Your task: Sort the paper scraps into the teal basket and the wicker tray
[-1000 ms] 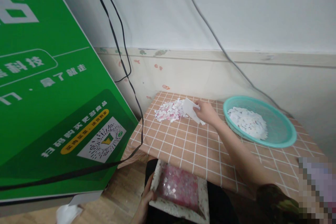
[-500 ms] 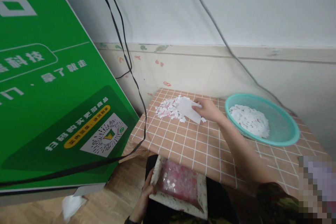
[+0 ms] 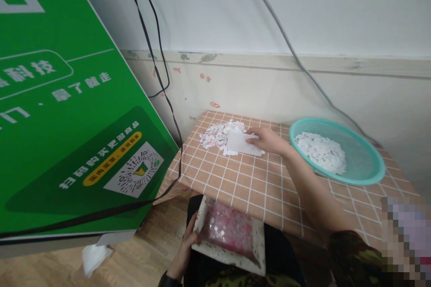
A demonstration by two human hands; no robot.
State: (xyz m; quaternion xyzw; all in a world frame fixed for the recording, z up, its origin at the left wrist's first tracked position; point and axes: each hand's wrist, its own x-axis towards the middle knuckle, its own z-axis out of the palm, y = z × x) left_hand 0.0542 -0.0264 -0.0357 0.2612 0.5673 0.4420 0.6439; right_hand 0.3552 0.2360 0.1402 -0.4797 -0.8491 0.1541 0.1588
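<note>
Pinched in my right hand is a flat white card, held low at the right side of a pile of small white and pinkish paper scraps. The card hides part of that pile. My left hand grips the left edge of a shallow, pale-rimmed tray resting on my lap. Inside the tray lies a pink, shiny layer with small pale flakes. To the right of my right forearm stands a turquoise mesh basket containing many white paper scraps.
A brown tablecloth with white grid lines covers the table against the wall. On the left stands a large green sign, crossed by a black strap. A grey cable runs down the wall. A white plastic bag lies on the floor.
The card has turned flatter and shifted slightly left, lower against the scraps. My left hand still grips the tray. The view has shifted slightly.
</note>
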